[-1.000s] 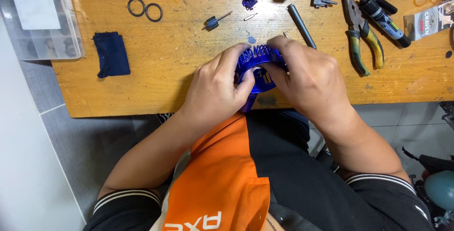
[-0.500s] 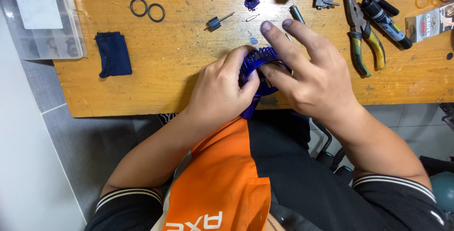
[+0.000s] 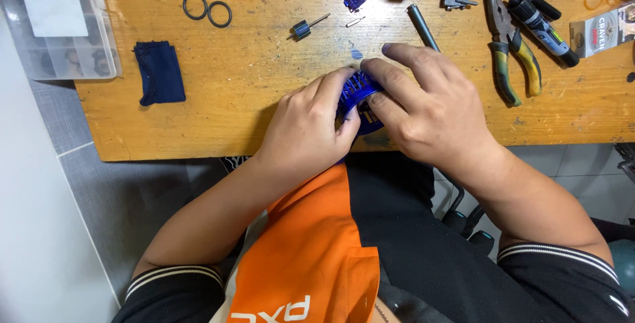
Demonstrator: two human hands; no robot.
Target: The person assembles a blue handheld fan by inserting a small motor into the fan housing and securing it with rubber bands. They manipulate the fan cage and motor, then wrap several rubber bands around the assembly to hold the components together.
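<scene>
A round blue plastic grille (image 3: pixel 358 93), like a small fan cover, sits at the near edge of the wooden table (image 3: pixel 264 98). My left hand (image 3: pixel 311 128) grips its left side with curled fingers. My right hand (image 3: pixel 426 108) covers its right side, thumb pressed on the blue part, index finger stretched out over its top. Most of the grille is hidden under both hands.
Black rubber rings (image 3: pixel 207 9) lie at the far left, next to a clear parts box (image 3: pixel 59 22) and a dark blue cloth (image 3: pixel 159 72). A small motor with a shaft (image 3: pixel 304 29), a black rod (image 3: pixel 421 24), pliers (image 3: pixel 509 58) and other tools lie beyond my hands.
My right hand's fingers have spread and stretched forward over the grille, and both hands have shifted slightly on it. The grille stays at the table edge.
</scene>
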